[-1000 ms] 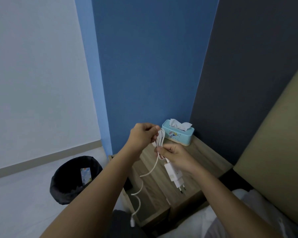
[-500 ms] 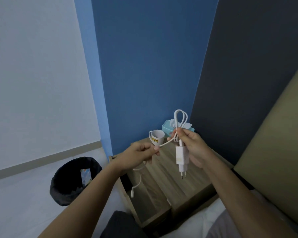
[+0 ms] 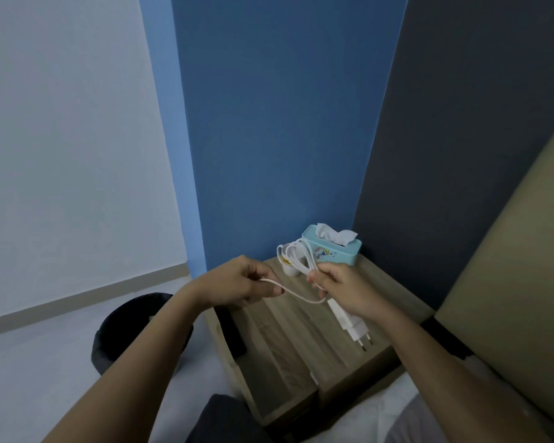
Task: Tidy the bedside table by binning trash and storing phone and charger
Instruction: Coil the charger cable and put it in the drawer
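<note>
Both hands hold a white charger above the wooden bedside table. My right hand grips the coiled cable loops, and the white plug brick hangs below its palm with the prongs pointing down. My left hand pinches the free end of the cable, which runs slack across to the right hand. The table's drawer stands pulled out to the left, its inside dark. No phone is visible.
A light-blue tissue box and a white mug stand at the back of the table. A black bin sits on the floor to the left, partly behind my left forearm. The bed and its headboard are on the right.
The right hand has lowered and tilted the charger, so the loops now point up-left. The left hand has taken in the dangling cable end, leaving only a short slack span between the hands.
</note>
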